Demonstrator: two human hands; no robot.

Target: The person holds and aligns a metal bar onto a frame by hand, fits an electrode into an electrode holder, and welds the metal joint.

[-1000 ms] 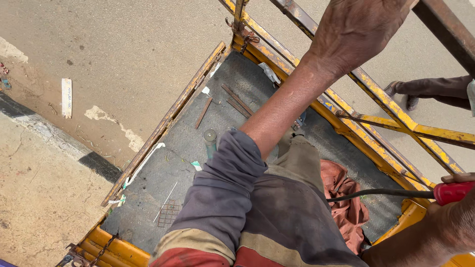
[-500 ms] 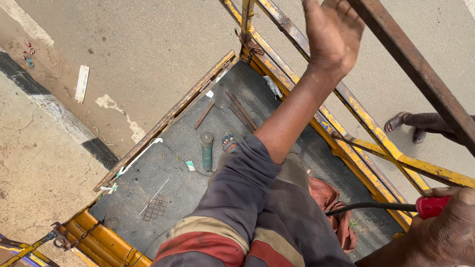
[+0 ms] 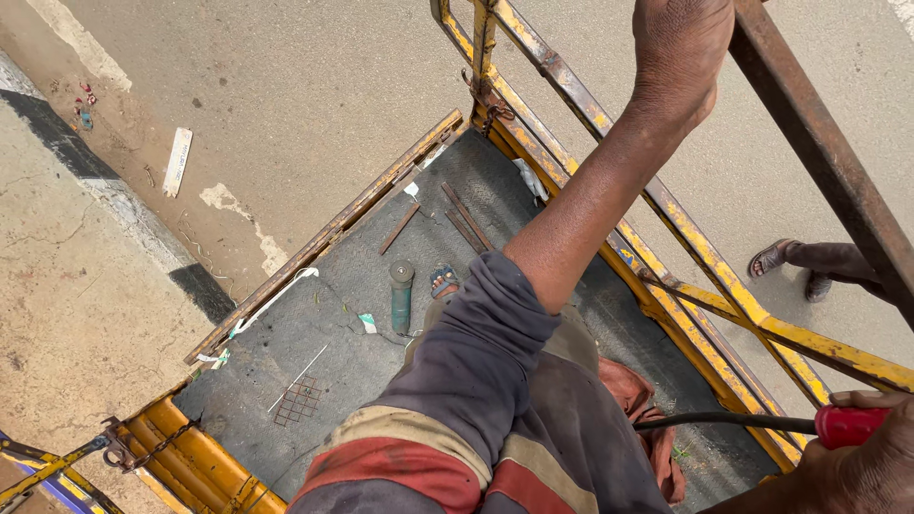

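Overhead, left hand (image 3: 681, 52) is raised against the rusty bar (image 3: 819, 152); whether its grip closes on it can't be told. Right hand (image 3: 862, 466) is closed on a red-handled tool (image 3: 847, 425) trailing a black cable (image 3: 724, 419). Green grinder (image 3: 401, 297) lies on the platform floor (image 3: 314, 352) below.

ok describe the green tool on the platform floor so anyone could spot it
Look down at the dark platform floor inside the yellow railing. Near its middle, just left of the person's foot, lies the green grinder. It is the only stubby green cylinder; the rusty rods beyond it are thin.
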